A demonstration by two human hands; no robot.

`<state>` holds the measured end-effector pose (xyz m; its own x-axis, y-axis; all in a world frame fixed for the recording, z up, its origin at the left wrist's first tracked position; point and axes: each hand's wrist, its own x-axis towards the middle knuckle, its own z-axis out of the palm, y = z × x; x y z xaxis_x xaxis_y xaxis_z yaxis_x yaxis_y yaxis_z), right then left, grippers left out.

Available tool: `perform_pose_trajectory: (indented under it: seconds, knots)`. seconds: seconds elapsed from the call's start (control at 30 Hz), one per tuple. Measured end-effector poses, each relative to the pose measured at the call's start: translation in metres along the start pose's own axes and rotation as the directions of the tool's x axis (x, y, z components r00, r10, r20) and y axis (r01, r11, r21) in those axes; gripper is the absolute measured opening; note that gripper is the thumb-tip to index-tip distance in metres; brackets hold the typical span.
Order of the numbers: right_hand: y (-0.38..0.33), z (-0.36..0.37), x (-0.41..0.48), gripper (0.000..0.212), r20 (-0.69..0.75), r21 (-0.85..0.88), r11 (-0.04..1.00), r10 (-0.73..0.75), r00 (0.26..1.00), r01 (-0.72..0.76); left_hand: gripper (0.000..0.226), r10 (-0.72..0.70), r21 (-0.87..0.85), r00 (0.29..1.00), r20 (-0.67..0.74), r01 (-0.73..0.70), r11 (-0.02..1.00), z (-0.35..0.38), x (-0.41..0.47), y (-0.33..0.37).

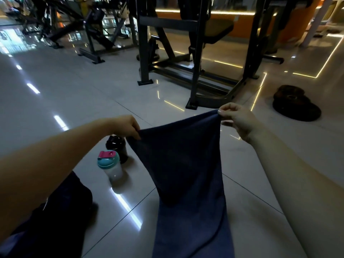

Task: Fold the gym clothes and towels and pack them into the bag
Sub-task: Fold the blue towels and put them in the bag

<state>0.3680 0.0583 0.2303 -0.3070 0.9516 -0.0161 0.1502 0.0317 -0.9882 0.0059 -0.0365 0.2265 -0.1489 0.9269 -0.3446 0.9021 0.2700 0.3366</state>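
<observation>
At the bottom centre of the frame, the lower end of a dark blue towel point(186, 164) runs out of view. It hangs doubled, with a darker front layer ending in a fold about halfway down. Two bare forearms reach in from the lower left and lower right corners.

Under the left forearm, in the lower left, a dark bundle point(61, 216) lies on the glossy tiled floor point(55, 94). Whether it is the bag or clothing cannot be told.

Just beyond the bundle, left of centre, a clear shaker bottle point(109, 165) with a teal lid and pink flip cap stands upright. A black bottle point(117, 148) stands close behind it, partly hidden by the towel's left edge.

Above them the left hand point(128, 127) grips the towel's upper left corner, fingers curled down over the cloth. The right hand point(236, 120), slightly higher and right of centre, pinches the upper right corner between thumb and forefinger. The top edge sags a little between the two hands, and the towel is held up in the air.

Farther off, a dark steel machine frame point(195, 71) stands at upper centre. A small stack of weight plates point(296, 105) lies on the floor at the right. More gym machines point(89, 30) fill the upper left, and an orange counter point(247, 25) edged with a light strip crosses the upper right.
</observation>
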Motion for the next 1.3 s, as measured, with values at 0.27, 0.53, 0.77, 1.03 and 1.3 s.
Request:
perform_pose_trajectory:
  seconds: [0.27, 0.53, 0.77, 1.03, 1.3]
  knots:
    - [0.007, 0.015, 0.025, 0.009, -0.183, 0.071, 0.996, 0.061, 0.981, -0.049, 0.021, -0.205, -0.350, 0.865, -0.459, 0.036, 0.936, -0.003, 0.018, 0.008]
    - [0.015, 0.040, 0.072, 0.029, -0.283, 0.197, 0.980, 0.061, 0.957, -0.005, 0.012, -0.331, -0.420, 0.631, -0.701, 0.009, 0.907, 0.003, 0.040, 0.006]
    - [0.038, 0.041, 0.046, 0.007, -0.293, 0.131, 0.990, 0.092, 0.952, -0.055, 0.013, -0.239, -0.491, 0.715, -0.657, -0.166, 0.855, 0.042, 0.014, -0.019]
    - [0.104, 0.031, -0.056, 0.008, -0.316, 0.401, 0.864, 0.444, 0.838, -0.306, 0.008, -0.209, -0.804, 0.937, -0.278, -0.108, 0.585, 0.117, -0.044, -0.036]
    - [0.185, 0.032, -0.137, 0.010, -0.198, 0.015, 0.716, 0.687, 0.699, -0.698, 0.005, -0.230, -0.842, 0.972, 0.045, 0.161, 0.515, 0.234, -0.110, -0.067]
